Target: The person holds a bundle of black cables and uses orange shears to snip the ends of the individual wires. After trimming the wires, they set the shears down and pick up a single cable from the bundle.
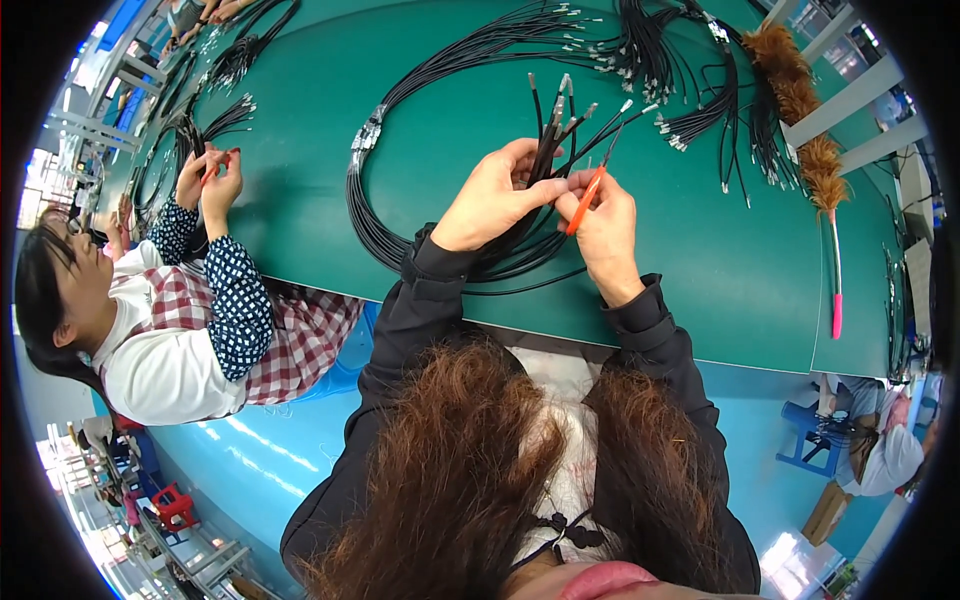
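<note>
Two hands meet just above the near edge of the green table [700, 300]. Your left hand [490, 200] is closed around a bundle of black wires [550, 140], fingers wrapped on the stems, the metal-tipped ends fanning upward beyond your knuckles. Your right hand [605, 225] pinches an orange tool [583, 200] between thumb and fingers, its tip touching the bundle just beside your left fingertips. Below your left wrist, the wires trail into a black coil [380, 230] lying on the table, reaching close to the near edge. Beyond your hands, loose wire bundles [650, 60] crowd the far side. Right of your right hand lies bare tabletop, then a feather duster [815, 160] well apart. Left of your left hand, a co-worker's hands [208, 180] work well apart.
</note>
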`<state>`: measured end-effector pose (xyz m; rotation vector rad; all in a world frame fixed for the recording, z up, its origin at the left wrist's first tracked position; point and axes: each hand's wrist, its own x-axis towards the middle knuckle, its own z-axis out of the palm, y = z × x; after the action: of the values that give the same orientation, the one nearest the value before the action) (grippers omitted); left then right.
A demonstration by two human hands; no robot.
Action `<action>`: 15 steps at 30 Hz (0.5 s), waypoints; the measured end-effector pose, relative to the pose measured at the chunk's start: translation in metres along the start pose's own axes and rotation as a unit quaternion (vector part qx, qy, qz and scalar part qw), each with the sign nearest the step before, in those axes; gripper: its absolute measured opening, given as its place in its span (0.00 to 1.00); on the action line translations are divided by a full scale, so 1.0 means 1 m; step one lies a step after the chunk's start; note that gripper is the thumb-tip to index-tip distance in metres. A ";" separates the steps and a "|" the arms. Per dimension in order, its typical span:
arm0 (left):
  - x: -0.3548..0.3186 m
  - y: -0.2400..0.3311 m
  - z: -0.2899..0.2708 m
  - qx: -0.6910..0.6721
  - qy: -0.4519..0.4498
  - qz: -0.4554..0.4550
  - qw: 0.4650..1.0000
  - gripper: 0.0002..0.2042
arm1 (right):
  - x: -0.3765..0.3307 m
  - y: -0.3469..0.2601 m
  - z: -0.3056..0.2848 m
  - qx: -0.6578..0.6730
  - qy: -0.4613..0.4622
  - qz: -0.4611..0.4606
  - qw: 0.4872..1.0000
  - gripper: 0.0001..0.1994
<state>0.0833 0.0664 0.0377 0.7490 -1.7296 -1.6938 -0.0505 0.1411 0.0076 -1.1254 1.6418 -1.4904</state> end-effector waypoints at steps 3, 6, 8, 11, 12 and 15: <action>0.002 0.008 -0.004 -0.011 -0.002 -0.022 1.000 0.17 | -0.002 -0.008 0.000 0.077 -0.007 0.023 0.997 0.08; 0.006 0.006 -0.005 -0.030 0.003 -0.034 0.999 0.16 | -0.006 -0.016 -0.003 0.130 -0.019 0.033 0.991 0.08; 0.007 0.003 -0.004 -0.057 0.017 -0.037 0.998 0.14 | -0.011 -0.013 -0.011 0.088 -0.036 0.048 0.994 0.07; 0.007 0.004 -0.004 -0.126 0.044 -0.031 0.991 0.11 | -0.019 -0.009 -0.022 0.049 -0.048 0.054 0.996 0.06; 0.006 0.004 -0.004 -0.161 0.058 -0.030 0.985 0.10 | -0.022 -0.008 -0.026 0.031 -0.051 0.055 0.997 0.06; 0.011 0.007 -0.006 -0.207 0.137 -0.017 0.968 0.09 | -0.027 -0.004 -0.034 0.021 -0.061 0.071 0.995 0.06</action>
<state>0.0809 0.0544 0.0447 0.7735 -1.1315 -1.7980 -0.0687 0.1798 0.0142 -1.0337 1.5665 -1.3325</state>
